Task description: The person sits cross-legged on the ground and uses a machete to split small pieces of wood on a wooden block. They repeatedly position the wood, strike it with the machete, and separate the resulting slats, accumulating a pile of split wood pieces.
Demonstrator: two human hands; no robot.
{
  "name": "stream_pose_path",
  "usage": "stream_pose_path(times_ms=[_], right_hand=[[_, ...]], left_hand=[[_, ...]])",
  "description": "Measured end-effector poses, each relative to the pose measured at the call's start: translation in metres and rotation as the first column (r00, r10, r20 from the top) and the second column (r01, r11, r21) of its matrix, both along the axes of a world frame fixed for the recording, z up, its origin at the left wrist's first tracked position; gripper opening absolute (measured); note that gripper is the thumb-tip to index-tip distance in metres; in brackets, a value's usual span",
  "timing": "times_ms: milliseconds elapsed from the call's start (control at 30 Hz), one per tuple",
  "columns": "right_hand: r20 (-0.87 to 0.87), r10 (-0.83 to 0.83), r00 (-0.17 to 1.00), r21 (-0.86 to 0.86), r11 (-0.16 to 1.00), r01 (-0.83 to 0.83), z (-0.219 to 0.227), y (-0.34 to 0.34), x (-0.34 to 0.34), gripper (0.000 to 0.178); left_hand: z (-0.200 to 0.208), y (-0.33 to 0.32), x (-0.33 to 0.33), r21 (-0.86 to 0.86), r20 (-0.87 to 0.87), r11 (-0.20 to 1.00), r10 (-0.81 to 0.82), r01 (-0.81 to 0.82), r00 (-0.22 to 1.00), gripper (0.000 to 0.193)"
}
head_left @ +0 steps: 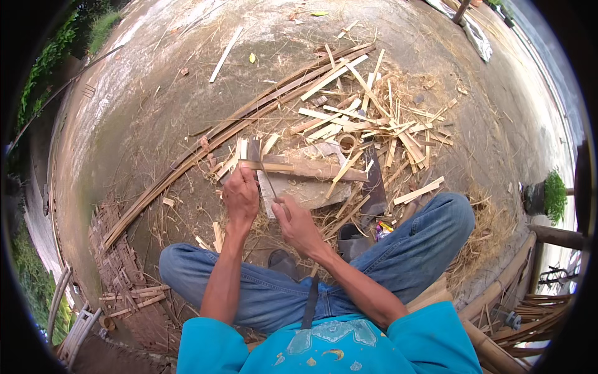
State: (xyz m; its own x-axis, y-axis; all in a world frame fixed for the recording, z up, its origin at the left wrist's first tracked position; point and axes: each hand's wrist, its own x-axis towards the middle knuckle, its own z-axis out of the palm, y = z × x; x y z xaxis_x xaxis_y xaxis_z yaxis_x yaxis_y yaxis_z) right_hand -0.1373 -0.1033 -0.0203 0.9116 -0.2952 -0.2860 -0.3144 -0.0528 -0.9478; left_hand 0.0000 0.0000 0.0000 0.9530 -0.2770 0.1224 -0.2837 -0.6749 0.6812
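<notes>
Left hand (pixel 241 192): closed on bamboo strip (pixel 274 166), over stone block (pixel 305 192) | Right hand (pixel 296 224): wrapped around knife (pixel 270 182), blade crossing strip | Step, apparently: cutting | Next move likely needs: steady strip, controlled blade pressure

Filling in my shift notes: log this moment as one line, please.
left hand: holding wooden strip | right hand: gripping knife | knife: across wooden strip | nearby: grey slab, loose strips
</notes>
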Motion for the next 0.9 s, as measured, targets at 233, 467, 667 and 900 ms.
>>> stream_pose_path(times_ms=[233, 467, 667, 900], right_hand=[[-0.101, -0.049, 0.994, -0.052, 0.998, 0.044, -0.025, -0.003, -0.009, 0.041], [-0.204, -0.200, 0.958, -0.086, 0.979, 0.186, -0.068, -0.006, -0.016, 0.039], [-0.099, -0.279, 0.955, -0.162, 0.952, 0.261, -0.081, 0.012, -0.022, 0.043], [-0.324, -0.208, 0.923, 0.166, 0.948, 0.272, -0.066, 0.001, -0.022, 0.057]], left_hand=[[-0.002, 0.008, 0.004, -0.033, -0.040, 0.998, 0.054, -0.055, 0.998, 0.054], [-0.001, 0.004, 0.005, -0.061, -0.045, 0.998, 0.030, -0.033, 0.999, 0.052], [-0.002, 0.006, 0.007, 0.011, -0.054, 1.000, 0.003, -0.002, 0.999, 0.043], [0.011, 0.008, 0.015, -0.316, -0.082, 0.949, -0.022, -0.005, 0.996, 0.020]])
